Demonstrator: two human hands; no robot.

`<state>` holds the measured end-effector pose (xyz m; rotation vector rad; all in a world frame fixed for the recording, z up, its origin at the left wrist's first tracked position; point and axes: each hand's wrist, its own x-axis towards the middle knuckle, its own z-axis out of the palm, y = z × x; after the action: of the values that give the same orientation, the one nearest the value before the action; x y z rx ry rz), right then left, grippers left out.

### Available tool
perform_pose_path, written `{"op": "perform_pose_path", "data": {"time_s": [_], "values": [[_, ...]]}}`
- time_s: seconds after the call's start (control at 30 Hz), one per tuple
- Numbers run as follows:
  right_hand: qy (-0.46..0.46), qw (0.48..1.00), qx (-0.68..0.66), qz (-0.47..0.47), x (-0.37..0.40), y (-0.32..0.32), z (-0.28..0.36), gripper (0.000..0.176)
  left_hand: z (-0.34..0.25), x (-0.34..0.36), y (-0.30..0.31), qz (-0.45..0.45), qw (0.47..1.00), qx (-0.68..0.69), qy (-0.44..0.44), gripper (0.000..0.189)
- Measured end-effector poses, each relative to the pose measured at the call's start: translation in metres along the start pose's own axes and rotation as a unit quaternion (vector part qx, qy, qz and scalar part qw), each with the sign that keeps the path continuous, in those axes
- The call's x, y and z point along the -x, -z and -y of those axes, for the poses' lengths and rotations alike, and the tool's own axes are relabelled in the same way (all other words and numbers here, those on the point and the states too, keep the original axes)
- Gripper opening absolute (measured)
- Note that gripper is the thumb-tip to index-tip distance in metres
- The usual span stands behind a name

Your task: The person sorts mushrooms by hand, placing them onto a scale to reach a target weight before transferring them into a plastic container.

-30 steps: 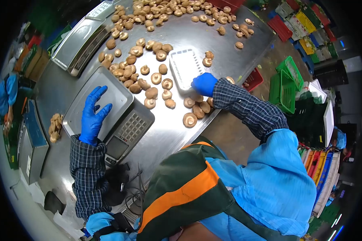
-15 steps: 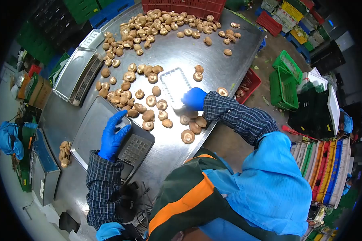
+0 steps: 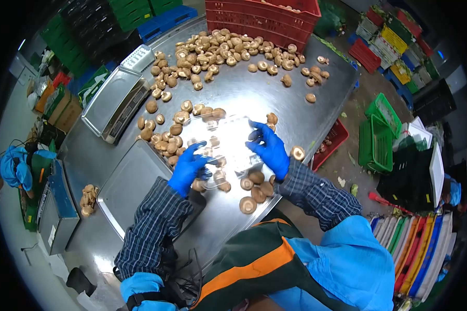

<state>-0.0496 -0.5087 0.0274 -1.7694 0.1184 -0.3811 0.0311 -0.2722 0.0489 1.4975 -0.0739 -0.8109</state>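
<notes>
The left hand [image 3: 188, 171] is half open, its fingers bent and parted, lapping the near left part of a clear plastic piece [image 3: 215, 147]; I cannot tell whether it grips this or just touches it. The right hand [image 3: 271, 151] is also half open, thumb and fingers curved at the right edge of a bright plastic tray [image 3: 238, 147], where glare hides how firm its hold is. The tray and the clear piece lie between the 2 hands, over the near part of the metal table [image 3: 285, 111]; whether they are joined I cannot tell. Mushrooms show through the clear piece.

Loose mushrooms [image 3: 258, 192] lie just near of the tray, beside the right hand. On the left stands a near scale [image 3: 129, 186], partly behind the left sleeve [image 3: 153, 223], with a far scale [image 3: 111, 101] beyond it. A small clump of mushrooms [image 3: 88, 200] lies left of the near scale. At the far side, a heap of mushrooms [image 3: 213, 54] spreads before a red crate [image 3: 259, 23].
</notes>
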Motion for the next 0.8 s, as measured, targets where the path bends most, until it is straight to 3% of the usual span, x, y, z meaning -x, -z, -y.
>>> {"op": "perform_pose_path", "data": {"time_s": [0.07,0.13,0.2,0.27,0.3,0.33,0.37,0.4,0.47,0.53,0.6,0.63,0.67,0.7,0.8], "values": [[-0.249,0.947,-0.176,0.099,-0.034,0.021,-0.010,0.050,-0.001,-0.032,-0.029,0.062,0.998,0.022,-0.007,0.051],[-0.244,0.923,-0.227,0.194,-0.059,0.037,-0.014,0.044,-0.015,-0.057,-0.060,0.117,0.991,-0.045,-0.035,0.054],[-0.214,0.939,-0.197,0.183,-0.089,0.063,-0.019,0.041,-0.033,-0.086,-0.072,0.164,0.980,-0.111,-0.031,0.059],[-0.247,0.946,-0.180,0.107,-0.122,0.103,-0.045,0.039,-0.019,-0.137,-0.064,0.150,0.963,-0.183,-0.128,0.065],[-0.224,0.961,-0.155,0.050,-0.139,0.125,-0.072,0.039,-0.012,-0.166,-0.055,0.146,0.969,-0.148,-0.132,0.072],[-0.247,0.960,-0.132,0.023,-0.158,0.157,-0.097,0.043,-0.016,-0.191,-0.043,0.092,0.947,-0.260,-0.165,0.073],[-0.286,0.955,-0.067,-0.030,-0.173,0.185,-0.111,0.040,-0.031,-0.207,-0.035,0.061,0.965,-0.224,-0.119,0.072],[-0.266,0.957,-0.091,-0.076,-0.184,0.216,-0.145,0.039,-0.047,-0.223,-0.025,0.032,0.979,-0.187,-0.072,0.070],[-0.245,0.955,-0.118,-0.120,-0.206,0.264,-0.208,0.038,-0.060,-0.267,0.002,-0.041,0.963,-0.254,-0.082,0.069],[-0.311,0.917,-0.167,-0.186,-0.227,0.289,-0.254,0.033,-0.062,-0.325,0.041,-0.078,0.937,-0.320,-0.118,0.074],[-0.254,0.958,-0.064,-0.115,-0.264,0.297,-0.341,0.032,-0.090,-0.385,0.064,-0.114,0.933,-0.331,-0.082,0.083],[-0.329,0.911,-0.159,-0.190,-0.283,0.273,-0.309,0.036,-0.088,-0.414,0.076,-0.122,0.921,-0.346,-0.128,0.084],[-0.319,0.882,-0.336,-0.089,-0.289,0.268,-0.309,0.037,-0.084,-0.441,0.085,-0.130,0.906,-0.361,-0.177,0.085],[-0.309,0.913,-0.213,-0.159,-0.314,0.236,-0.277,0.037,-0.085,-0.464,0.088,-0.122,0.908,-0.362,-0.171,0.085],[-0.310,0.912,-0.214,-0.165,-0.372,0.199,-0.291,0.034,-0.092,-0.505,0.084,-0.117,0.877,-0.419,-0.205,0.094]]}}
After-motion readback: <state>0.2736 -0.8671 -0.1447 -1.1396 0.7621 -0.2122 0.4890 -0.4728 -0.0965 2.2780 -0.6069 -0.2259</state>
